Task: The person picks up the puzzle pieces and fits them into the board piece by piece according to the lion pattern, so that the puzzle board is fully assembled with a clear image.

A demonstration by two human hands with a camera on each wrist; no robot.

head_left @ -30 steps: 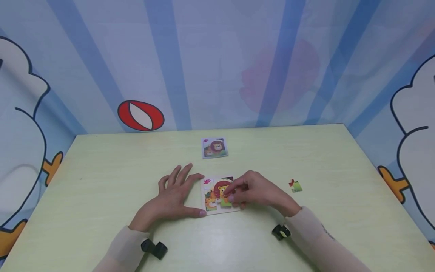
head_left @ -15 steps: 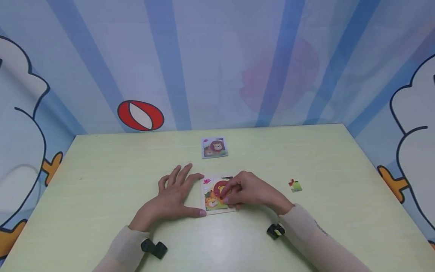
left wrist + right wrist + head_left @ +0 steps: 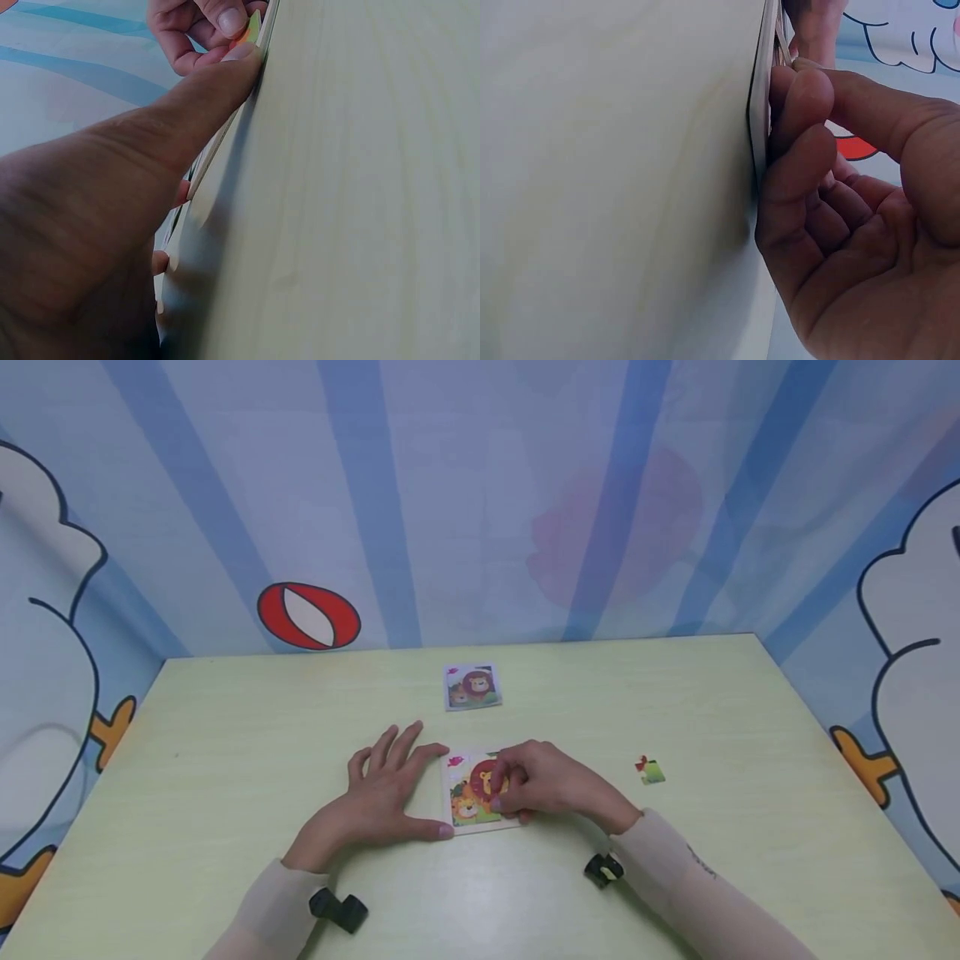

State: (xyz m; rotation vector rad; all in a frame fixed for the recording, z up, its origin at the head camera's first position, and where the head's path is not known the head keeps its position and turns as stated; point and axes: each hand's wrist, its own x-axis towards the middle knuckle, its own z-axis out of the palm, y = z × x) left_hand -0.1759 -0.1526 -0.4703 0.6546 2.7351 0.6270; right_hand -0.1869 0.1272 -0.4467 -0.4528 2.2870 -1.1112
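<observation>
A small square jigsaw puzzle (image 3: pixel 467 793) with a lion picture and a pale border lies flat on the table. My left hand (image 3: pixel 378 797) rests at its left side, fingers spread, with the forefinger and thumb touching the left corners. Over the puzzle's right part, my right hand (image 3: pixel 551 787) pinches a puzzle piece between thumb and curled fingers, hiding much of that side. In the left wrist view this puzzle piece (image 3: pixel 255 26) shows green and orange and stands tilted against the board. How far it is seated I cannot tell.
Off to the right lies a loose green and red puzzle piece (image 3: pixel 651 770). Behind the puzzle is a card (image 3: pixel 472 687) with a similar lion picture. A printed cloth backdrop (image 3: pixel 480 510) rises along the table's (image 3: pixel 300 710) far edge.
My right hand has moved a little left with the puzzle piece, which has come down among the pieces along the puzzle's lower part. The left hand has stayed in place.
</observation>
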